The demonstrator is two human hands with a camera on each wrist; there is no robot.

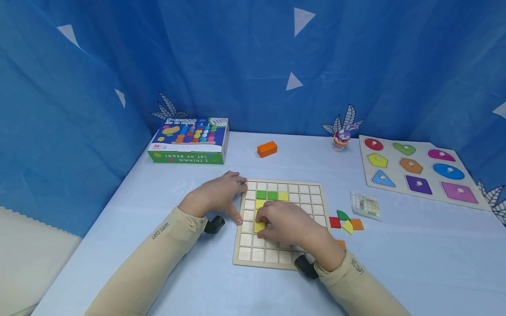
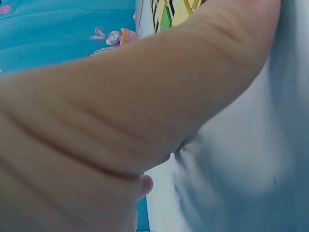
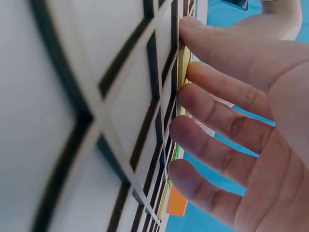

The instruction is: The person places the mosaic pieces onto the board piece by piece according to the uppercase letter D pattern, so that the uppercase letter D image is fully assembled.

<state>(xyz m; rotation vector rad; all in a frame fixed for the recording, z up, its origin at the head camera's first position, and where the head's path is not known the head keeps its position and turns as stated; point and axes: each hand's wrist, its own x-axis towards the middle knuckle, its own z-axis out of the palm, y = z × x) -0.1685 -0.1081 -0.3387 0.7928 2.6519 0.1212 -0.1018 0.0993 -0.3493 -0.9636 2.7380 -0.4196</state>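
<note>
A wooden grid board point(image 1: 271, 255) lies on the table. Green tiles point(image 1: 272, 195) and a yellow tile point(image 1: 283, 196) sit in a row near its top, with more yellow tiles point(image 1: 259, 227) in a column below. My left hand point(image 1: 217, 195) rests at the board's left edge, thumb and fingers spread. My right hand point(image 1: 290, 224) is over the board, covering part of that column. In the right wrist view, the thumb and fingertips of this hand point(image 3: 241, 106) touch down around a yellow tile point(image 3: 183, 58), fingers apart and only slightly bent.
Right of the board lie a red square point(image 1: 334, 222), a green quarter-circle point(image 1: 343, 215), a yellow piece point(image 1: 348, 227), an orange square point(image 1: 357, 224) and a pattern card point(image 1: 366, 205). Behind are a toy box point(image 1: 187, 156), orange block point(image 1: 267, 149), figurine point(image 1: 341, 139) and shape puzzle point(image 1: 395, 173).
</note>
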